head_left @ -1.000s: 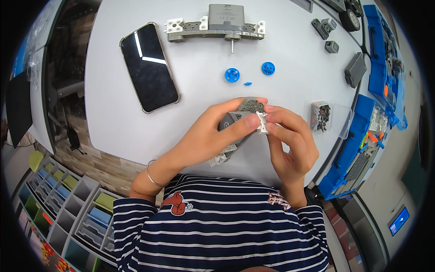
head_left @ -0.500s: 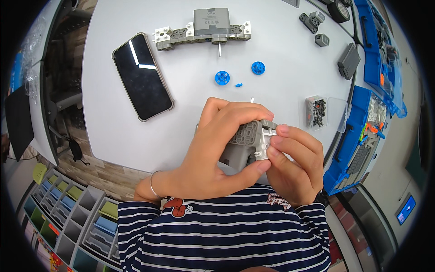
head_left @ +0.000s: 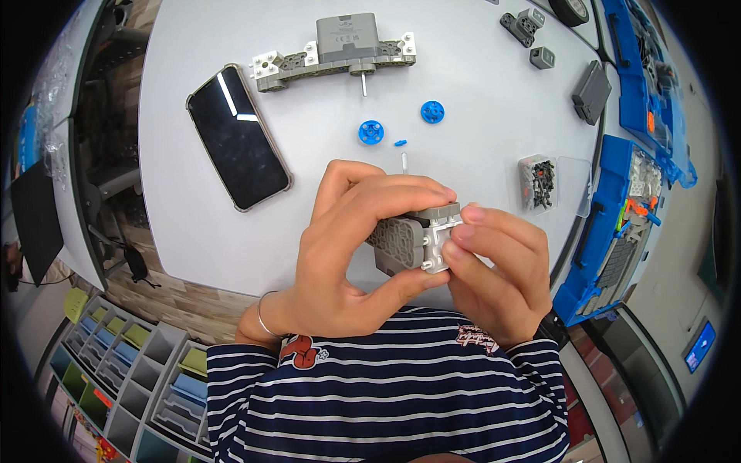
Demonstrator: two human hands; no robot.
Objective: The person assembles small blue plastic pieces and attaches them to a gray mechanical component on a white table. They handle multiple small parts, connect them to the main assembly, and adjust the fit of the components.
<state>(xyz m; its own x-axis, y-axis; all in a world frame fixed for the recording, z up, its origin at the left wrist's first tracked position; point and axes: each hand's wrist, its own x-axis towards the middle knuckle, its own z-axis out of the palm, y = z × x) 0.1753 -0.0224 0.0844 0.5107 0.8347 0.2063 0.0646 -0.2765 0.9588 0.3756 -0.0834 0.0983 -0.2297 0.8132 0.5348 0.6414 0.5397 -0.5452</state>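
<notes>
My left hand (head_left: pixel 328 251) wraps around a grey plastic building-kit assembly (head_left: pixel 397 245), fingers over its far side and thumb along the near one. At the assembly's right end is a white connector (head_left: pixel 435 245) with small pegs, pinched between the thumb and fingers of my right hand (head_left: pixel 505 270). A metal shaft (head_left: pixel 404 163) sticks out beyond my left fingers. Most of the assembly's left part is hidden by my left hand. Farther off lie two blue round hubs (head_left: pixel 370 132) and a small blue pin (head_left: pixel 400 143).
A similar grey assembly with a motor block (head_left: pixel 347 37) stands at the back of the white table (head_left: pixel 309 116). To the left lies a phone (head_left: pixel 239 139). Rightward are an open clear box of small parts (head_left: pixel 538 184), a dark grey block (head_left: pixel 591 92) and blue storage cases (head_left: pixel 594 231).
My hands have moved slightly left with the grey assembly. It has turned so more of the white connector's face and pegs shows. Both hands keep their hold.
</notes>
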